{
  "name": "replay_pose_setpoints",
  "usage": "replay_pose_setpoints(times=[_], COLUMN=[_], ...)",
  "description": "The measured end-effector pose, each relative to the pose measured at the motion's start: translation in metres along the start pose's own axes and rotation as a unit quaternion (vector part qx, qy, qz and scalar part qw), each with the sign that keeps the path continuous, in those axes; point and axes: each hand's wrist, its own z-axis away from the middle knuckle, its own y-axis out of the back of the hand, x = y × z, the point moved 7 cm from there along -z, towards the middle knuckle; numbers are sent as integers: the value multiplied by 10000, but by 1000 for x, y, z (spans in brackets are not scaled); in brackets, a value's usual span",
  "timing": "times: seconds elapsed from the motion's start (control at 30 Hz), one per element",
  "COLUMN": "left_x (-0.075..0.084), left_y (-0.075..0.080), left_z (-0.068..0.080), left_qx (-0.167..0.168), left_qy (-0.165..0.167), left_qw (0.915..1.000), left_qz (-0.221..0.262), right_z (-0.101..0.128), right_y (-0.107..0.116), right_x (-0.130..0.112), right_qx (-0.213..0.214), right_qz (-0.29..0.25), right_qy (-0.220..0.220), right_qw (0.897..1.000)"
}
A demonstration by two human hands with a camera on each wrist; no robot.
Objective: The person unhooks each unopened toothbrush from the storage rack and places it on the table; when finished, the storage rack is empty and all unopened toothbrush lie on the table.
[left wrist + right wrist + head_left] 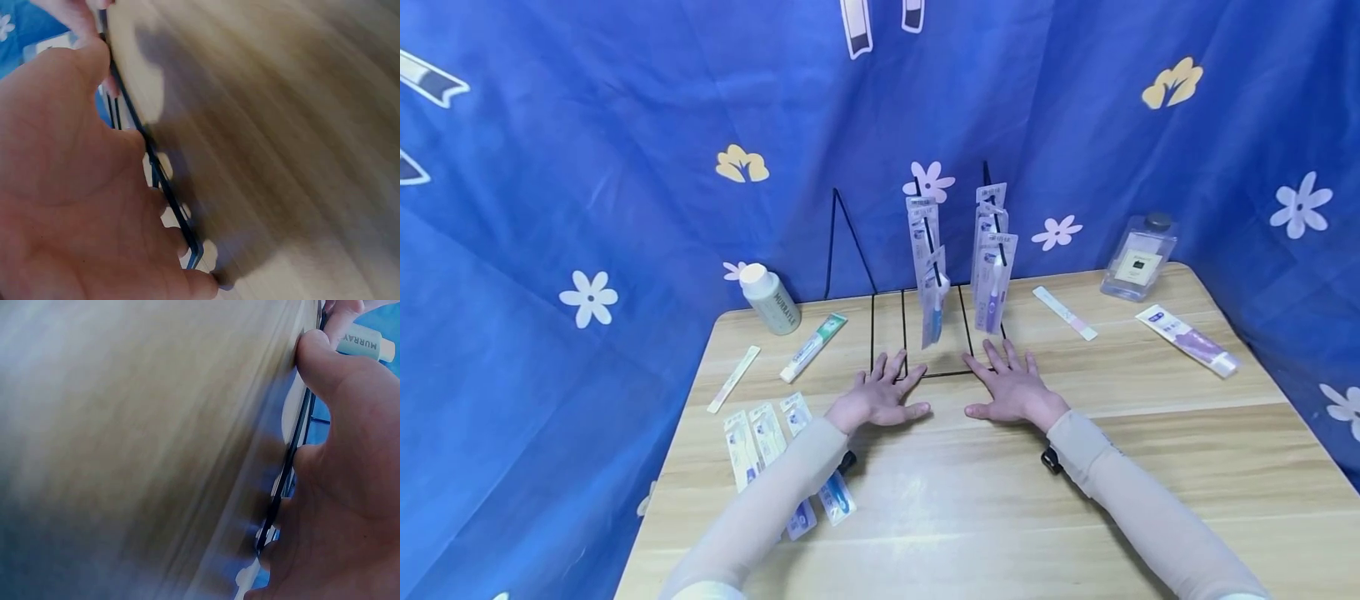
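A black wire rack (942, 375) stands at the back of the table. Packaged toothbrushes (934, 304) hang from its middle column, and more packs (996, 287) from the one on the right. My left hand (880, 398), fingers spread and straight, reaches to the left end of the rack's front base wire. At the right end, my right hand (1013, 393) lies the same way, thumb pointing inward. Both wrist views show the fingertips right at the dark base wire (134, 119), with the palms bare. Neither hand grips anything.
Several packaged toothbrushes (742, 446) lie at left, partly under my left forearm. Behind them are a thin sachet (733, 379), a green-and-white toothpaste tube (814, 347) and a white-capped bottle (772, 302). At right are another sachet (1065, 313), a purple-and-white tube (1187, 340) and a clear bottle (1138, 260).
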Motion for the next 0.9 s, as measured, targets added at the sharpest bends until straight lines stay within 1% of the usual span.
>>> replay_pose_setpoints(times=[0.1, 0.23, 0.3, 0.37, 0.4, 0.43, 0.47, 0.5, 0.57, 0.6, 0.63, 0.67, 0.7, 0.73, 0.77, 0.9], left_x=[-4, -4, -3, -2, -2, -2, -2, -1, -1, -1, -1, 0, 0, 0, 1, 1], left_y=[-3, -3, -3, -3, -4, -4, -4, -4, -3, -2, -3, -3, -3, -3, -4, -3], left_z=[-5, -4, -3, -2, -3, -3, -3, -3, -2, -2, -2, -2, -2, -2, -2, -1], left_qx=[19, 139, 143, 116, 95, 79, 81, 92, 121, 146, 175, 186, 187, 172, 152, 102], left_qy=[93, 103, 91, 87, 93, 111, 124, 142, 175, 179, 169, 162, 151, 144, 134, 114], left_qw=[9998, 9997, 9998, 9999, 9999, 9999, 9999, 9998, 9997, 9997, 9996, 9996, 9996, 9997, 9997, 9999], left_qz=[-148, -143, -66, -21, -13, -5, -20, -39, -96, -126, -140, -140, -133, -134, -125, -53], right_z=[-2, -2, 2, 10, 15, 21, 27, 33, 43, 46, 48, 48, 46, 44, 40, 20], right_y=[2, 6, 12, 26, 36, 47, 59, 71, 92, 101, 108, 114, 119, 122, 124, 126], right_x=[-1, -3, -6, -14, -20, -26, -33, -41, -55, -61, -66, -69, -72, -73, -74, -73], right_qx=[33, 162, 471, 1012, 1372, 1761, 2171, 2552, 3178, 3421, 3593, 3720, 3785, 3807, 3779, 3422], right_qz=[6, 29, 88, 0, -128, -324, -552, -841, -1422, -1660, -1885, -2075, -2269, -2439, -2613, -3173], right_qy=[0, 112, 269, 526, 690, 886, 1111, 1348, 1778, 1933, 2055, 2124, 2153, 2136, 2096, 1813], right_qw=[10000, 9998, 9985, 9935, 9880, 9798, 9682, 9537, 9204, 9044, 8906, 8795, 8711, 8660, 8632, 8656])
